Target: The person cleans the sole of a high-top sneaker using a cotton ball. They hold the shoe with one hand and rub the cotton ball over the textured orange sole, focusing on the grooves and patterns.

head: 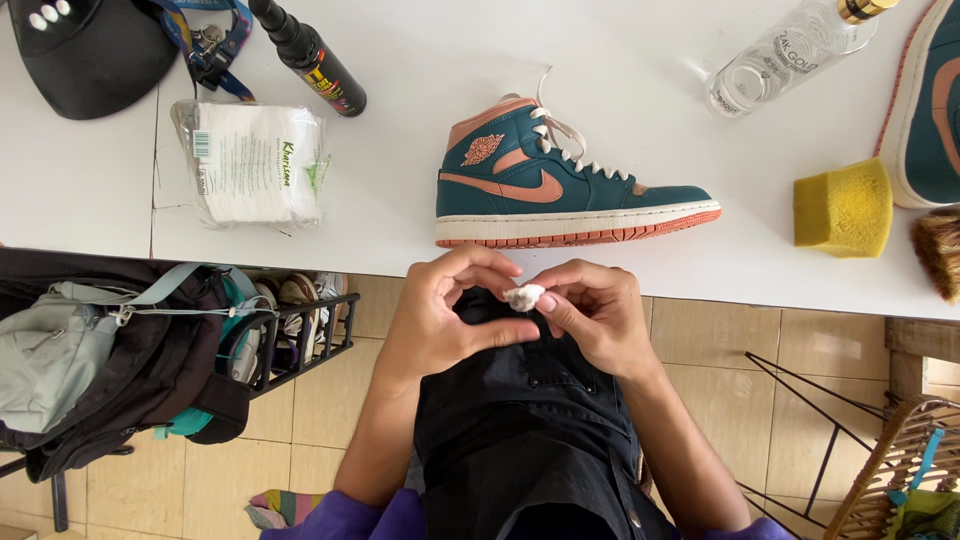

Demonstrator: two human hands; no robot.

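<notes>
A: Far out to the left of our hands and up, we have a black cap (90, 55) on the white surface (420, 215), then a sealed pack of white cotton (255, 162), with a dark spray bottle (312, 58) just beyond it. Lower left, off the surface, a grey and black backpack (110, 355) rests against a shoe rack (305, 335).

B: And our hands themselves?

A: Our left hand (440, 320) and right hand (600, 320) meet over our lap, just short of the surface edge. Both pinch one small white cotton wad (524, 296) between fingertips, so neither is free.

B: Straight ahead of them?

A: The teal and salmon high-top sneaker (560, 180) lies on its side, well apart from the wad. Further right sit a clear bottle (790, 50), a yellow sponge (845, 208), a second teal shoe (935, 110) and, at the edge, a brush (940, 250).

B: What could go wrong?

A: We judge the wad is held lightly over our dark trousers (530, 430); a loose pinch could drop it to the tiled floor (330, 420). Pulling too hard might tear it apart.
</notes>
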